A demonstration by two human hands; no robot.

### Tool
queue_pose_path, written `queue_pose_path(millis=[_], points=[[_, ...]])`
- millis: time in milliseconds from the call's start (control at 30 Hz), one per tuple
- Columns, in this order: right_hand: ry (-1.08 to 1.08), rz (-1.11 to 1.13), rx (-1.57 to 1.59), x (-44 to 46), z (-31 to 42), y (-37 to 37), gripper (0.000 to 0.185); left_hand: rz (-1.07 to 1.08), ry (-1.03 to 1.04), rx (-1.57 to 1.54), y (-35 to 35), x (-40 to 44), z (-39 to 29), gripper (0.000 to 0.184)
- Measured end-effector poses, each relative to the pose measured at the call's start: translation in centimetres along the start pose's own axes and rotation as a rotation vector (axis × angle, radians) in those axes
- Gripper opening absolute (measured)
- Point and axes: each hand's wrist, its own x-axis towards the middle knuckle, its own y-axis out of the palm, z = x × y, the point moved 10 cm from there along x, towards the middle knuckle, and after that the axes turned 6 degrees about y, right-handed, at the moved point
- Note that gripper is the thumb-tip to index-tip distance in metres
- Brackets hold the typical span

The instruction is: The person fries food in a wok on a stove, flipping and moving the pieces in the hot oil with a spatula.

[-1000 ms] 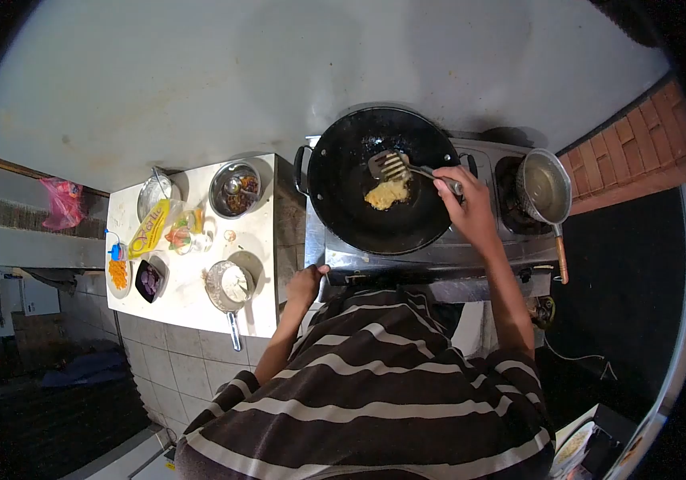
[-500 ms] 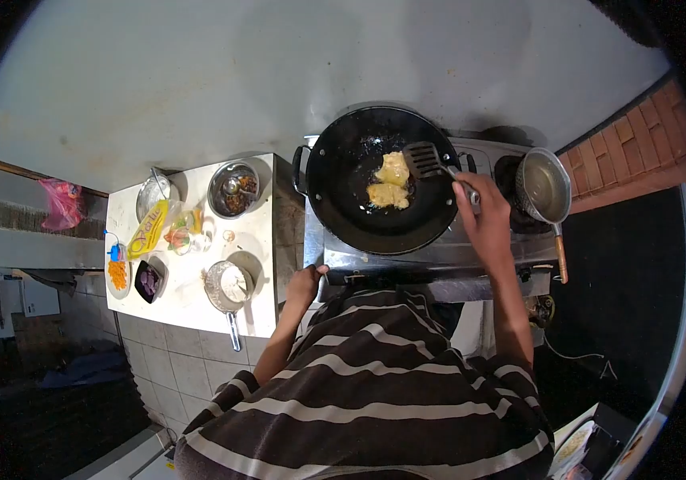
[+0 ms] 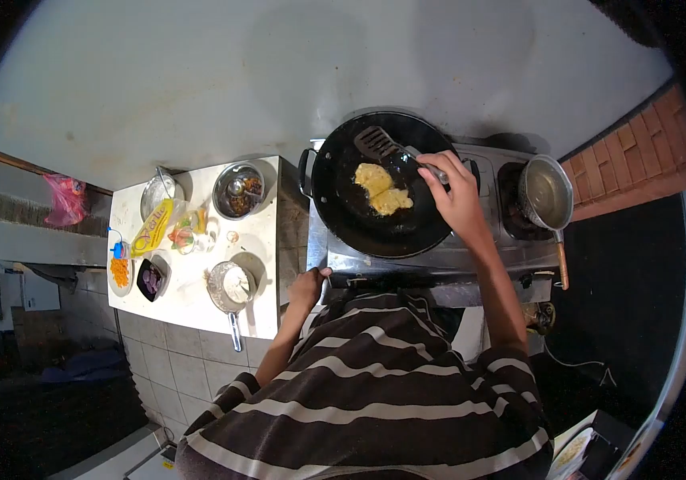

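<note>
My right hand [image 3: 459, 194] is closed round the handle of a slotted spatula [image 3: 376, 142]. The spatula's head is over the far side of a black wok [image 3: 343, 218], beyond the food. Two touching pieces of golden fried food [image 3: 383, 189] lie in the wok's middle, with a little oil around them. The wok sits on a metal gas stove [image 3: 431, 268]. At the stove's front left corner my left hand [image 3: 305, 290] is closed on the edge, its thumb on top and its other fingers partly hidden.
Right of the wok, a saucepan [image 3: 545, 192] with a wooden handle holds liquid. A white table [image 3: 191, 308] at left carries a metal bowl with a ladle [image 3: 238, 190], a pan of white powder [image 3: 231, 286], a yellow packet [image 3: 153, 230], a plate of orange pieces [image 3: 120, 272] and a dark dish [image 3: 151, 280].
My right hand has moved the spatula left and away from me, off the food's right side. The two pieces have turned and shifted slightly in the wok. My left hand stays at the stove corner.
</note>
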Motion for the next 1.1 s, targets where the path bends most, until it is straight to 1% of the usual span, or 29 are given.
queue_pose_path(millis=[67, 233, 300, 333, 367, 467, 600, 700, 767, 867, 967, 1100], points=[[0.023, -0.007, -0.027, -0.1, 0.4, -0.7, 0.015, 0.008, -0.031, 0.008, -0.1, -0.2, -0.1, 0.062], [0.066, -0.022, -0.071, -1.6, 1.2, -2.1, 0.016, 0.005, -0.002, -0.029, -0.1, 0.0, -0.1, 0.062], [0.053, 0.015, -0.036, -2.6, 1.7, -1.8, 0.016, 0.009, 0.009, -0.027, -0.1, 0.1, -0.1, 0.062], [0.104, 0.050, -0.021, -3.1, 1.4, -1.3, 0.017, 0.012, 0.006, -0.036, -0.1, 0.1, -0.2, 0.062], [0.106, 0.048, -0.021, -3.4, 1.5, -1.2, 0.017, 0.016, 0.003, -0.043, -0.1, 0.1, -0.2, 0.062], [0.185, 0.175, -0.002, -4.3, 0.7, 0.6, 0.019, -0.008, 0.034, -0.041, 0.0, 0.1, -0.1, 0.063], [0.177, 0.164, -0.020, -4.1, -0.2, 0.7, 0.019, -0.017, 0.046, -0.038, 0.0, 0.3, -0.2, 0.062], [0.122, 0.135, -0.091, -3.8, -0.4, 0.3, 0.019, 0.003, 0.015, -0.014, 0.0, 0.2, -0.1, 0.062], [0.044, 0.069, -0.183, -3.6, -0.1, -0.4, 0.019, -0.005, 0.021, -0.023, -0.2, 0.1, -0.2, 0.061], [0.056, 0.016, -0.148, -3.7, -0.2, -1.5, 0.019, -0.007, 0.020, 0.000, -0.8, -0.3, -0.7, 0.062], [0.092, -0.005, -0.146, -4.0, 0.7, -2.1, 0.020, 0.007, 0.026, 0.030, 0.4, 0.6, 0.2, 0.063], [0.125, 0.006, -0.117, -5.0, 1.0, -0.4, 0.018, 0.015, 0.026, 0.021, 0.4, 0.6, 0.2, 0.064]])
